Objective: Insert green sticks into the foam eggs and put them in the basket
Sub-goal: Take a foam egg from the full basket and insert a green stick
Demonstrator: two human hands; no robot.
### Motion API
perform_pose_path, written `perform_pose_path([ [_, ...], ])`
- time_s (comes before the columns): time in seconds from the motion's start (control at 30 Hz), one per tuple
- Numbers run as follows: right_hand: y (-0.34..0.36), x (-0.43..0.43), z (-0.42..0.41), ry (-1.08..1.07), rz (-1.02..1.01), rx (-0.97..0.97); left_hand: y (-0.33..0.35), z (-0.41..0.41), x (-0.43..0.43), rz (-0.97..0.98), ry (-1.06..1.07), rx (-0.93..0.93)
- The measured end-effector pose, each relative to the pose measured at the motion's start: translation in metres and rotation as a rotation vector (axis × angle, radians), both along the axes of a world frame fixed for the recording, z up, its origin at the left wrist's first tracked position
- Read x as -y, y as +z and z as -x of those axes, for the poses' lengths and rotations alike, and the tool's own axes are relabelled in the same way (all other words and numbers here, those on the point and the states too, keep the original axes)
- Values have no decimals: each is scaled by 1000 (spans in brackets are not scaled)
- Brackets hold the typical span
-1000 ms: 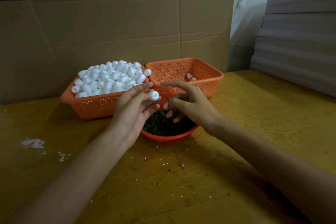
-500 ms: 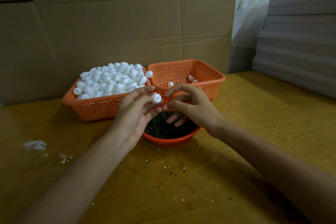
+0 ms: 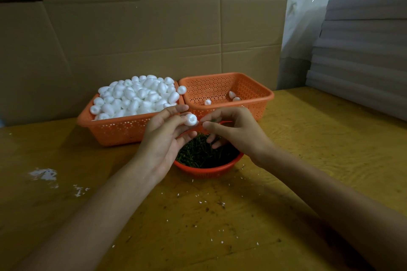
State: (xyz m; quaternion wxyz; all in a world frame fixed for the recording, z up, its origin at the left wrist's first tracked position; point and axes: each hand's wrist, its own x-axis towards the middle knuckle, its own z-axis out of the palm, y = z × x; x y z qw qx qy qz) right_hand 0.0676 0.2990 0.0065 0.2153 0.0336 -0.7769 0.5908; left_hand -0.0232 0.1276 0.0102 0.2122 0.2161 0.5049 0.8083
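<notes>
**Egg pinched in L hand, stick held at its end by R**

A foam egg is held above the table by the L hand — pinched btwn thumb and the first fingers, w/ the other fingers loosely curled below it. A shallow dimple is seen on the end of the egg that faces the camera.

The R hand is held just beside the egg. Its thumb and forefinger are closed in a pinch on a green stick, of which only a short sliver is seen. The tip is at or very near the egg; actual contact can't be told. The remaining R fingers are curled downward.

Both hands are positioned over a round red bowl, which is filled w/ loose dark-green sticks. Behind the bowl two orange perforated baskets are set side by side, touching. The L basket is heaped w/ plain white eggs. In the R basket three eggs are lying on the floor — one near the middle, two close together further R. Whether sticks are fitted in those can't be told at this size.

Everything is set on a yellow-brown wooden table, where white crumbs are scattered at L and finer specks in front of the bowl. Cardboard sheets are stood behind the baskets, and a stack of grey sheets is seen at R.
</notes>
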Motion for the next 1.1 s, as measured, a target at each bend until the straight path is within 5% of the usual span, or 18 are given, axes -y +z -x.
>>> perform_pose_path([
  [0.6, -11, 5, 3, -55, -114, -124, 0, -1, 0, -41, 12, 16],
  [1.1, -17, 18, -2, -382, -333, -259, -1, -5, 1, -23, 39, -13],
])
